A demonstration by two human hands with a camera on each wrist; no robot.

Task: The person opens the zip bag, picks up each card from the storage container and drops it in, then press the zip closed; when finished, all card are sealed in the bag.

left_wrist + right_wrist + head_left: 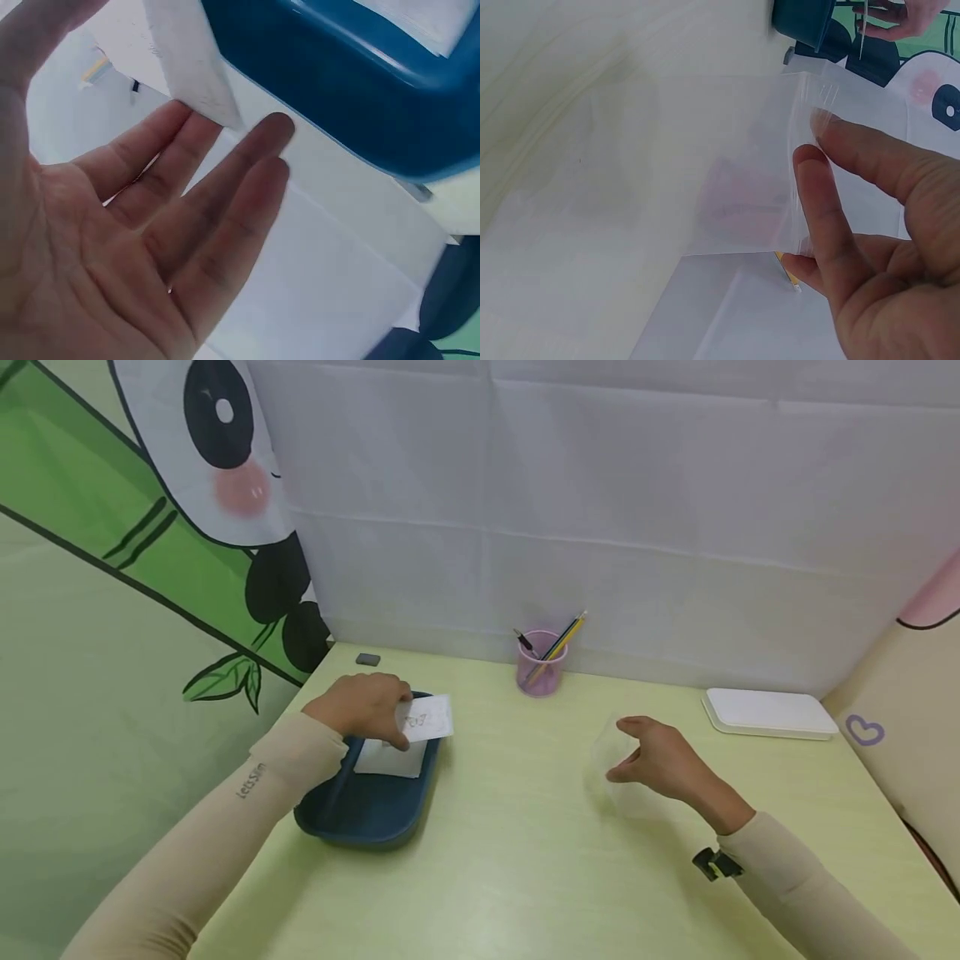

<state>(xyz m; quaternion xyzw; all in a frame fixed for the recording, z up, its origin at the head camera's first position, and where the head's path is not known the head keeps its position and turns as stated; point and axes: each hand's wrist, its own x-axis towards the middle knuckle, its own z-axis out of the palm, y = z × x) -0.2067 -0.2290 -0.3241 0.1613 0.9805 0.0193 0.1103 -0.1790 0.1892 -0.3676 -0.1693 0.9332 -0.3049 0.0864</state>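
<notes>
On the pale green desk (495, 860) the two hands work well apart from each other. The left hand (367, 706) is over the far end of a dark blue tray (360, 814) on the left side of the desk, and it pinches a white paper card (427, 718) with faint marks on it, lifted just above the tray; the left wrist view shows the card's corner (195, 67) meeting the fingertips (270, 131) while the palm lies spread and the fingers are nearly straight, so the hold is at the thumb and fingertips. More white paper (390, 758) lies inside the tray under the card. The right hand (660, 760), on the right side of the desk, holds a clear plastic bag (618, 768) just above the desk surface; in the right wrist view the thumb and forefinger clamp the bag's edge (802, 172), and the bag hangs out flat from them toward the desk. Far at the middle of the desk, near the white cloth backdrop, stands a pink pen cup (540, 664) with pencils in it. A white flat box (768, 712) lies at the far right, and a small grey eraser (367, 659) sits at the far left corner, beyond the tray.
</notes>
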